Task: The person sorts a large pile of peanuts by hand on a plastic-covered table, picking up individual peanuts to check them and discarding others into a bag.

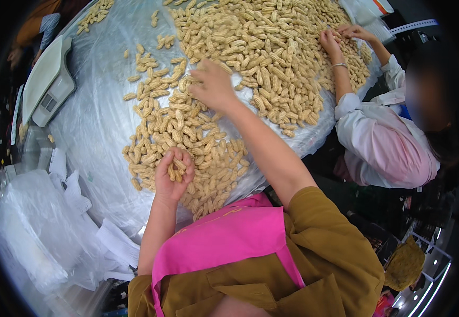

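Note:
Several unshelled peanuts sit in the curled fingers of my left hand (174, 174), palm up, over the near peanut pile (174, 130). Farther out, my right hand (213, 86) is blurred, with its fingers apart. It is at the far end of the near pile, beside a narrow strip of bare plastic. Its fingertips are over the peanuts; whether they touch any I cannot tell. Beyond it spreads a much larger heap of peanuts (261, 51). Clear plastic sheeting (98, 99) covers the table under the peanuts.
A weighing scale (51, 85) stands at the table's left edge. Clear plastic bags (47, 226) and white ribbed fabric pieces (114, 241) lie at the lower left. On the right, a co-worker's hands (332, 41) are at the large heap. Another person's arm (47, 29) shows at the upper left.

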Demonstrator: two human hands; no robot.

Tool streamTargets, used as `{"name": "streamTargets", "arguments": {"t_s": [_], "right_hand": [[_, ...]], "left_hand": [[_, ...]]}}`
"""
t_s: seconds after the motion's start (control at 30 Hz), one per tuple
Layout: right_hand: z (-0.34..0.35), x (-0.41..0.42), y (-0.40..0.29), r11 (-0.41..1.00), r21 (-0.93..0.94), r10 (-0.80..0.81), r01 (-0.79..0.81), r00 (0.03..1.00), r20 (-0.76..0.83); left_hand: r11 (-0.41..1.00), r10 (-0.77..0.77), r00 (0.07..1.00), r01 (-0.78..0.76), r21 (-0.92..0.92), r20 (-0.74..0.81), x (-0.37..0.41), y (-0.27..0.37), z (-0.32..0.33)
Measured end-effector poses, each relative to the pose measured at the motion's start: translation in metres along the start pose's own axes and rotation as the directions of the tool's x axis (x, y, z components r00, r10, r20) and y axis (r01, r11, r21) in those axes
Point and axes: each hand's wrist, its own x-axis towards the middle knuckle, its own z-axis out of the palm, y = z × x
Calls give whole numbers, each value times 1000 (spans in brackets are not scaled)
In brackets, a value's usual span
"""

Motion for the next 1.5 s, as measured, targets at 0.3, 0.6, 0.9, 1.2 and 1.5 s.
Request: {"name": "streamTargets", "arguments": {"t_s": [0.3,0.6,0.9,1.2,1.5], "right_hand": [[-30,-67,-64,796,531,-497,290,813,302],[-37,-36,-27,980,170,77,-106,983,168],[-42,-63,-51,740,672,-402,38,825,396],[-14,-10,-34,960,7,263,-280,912,313],[-4,-8,-34,946,110,273,-306,931,244]], "left_hand": [[998,10,1000,-10,56,-1,-6,-3,-8],[1000,0,1000,-1,29,22,-4,1,-9],[998,13,999,-16,63,51,-4,1,-13],[995,23,999,-27,92,44,-3,-2,-11],[993,45,999,-47,112,23,-3,-4,-9]]}}
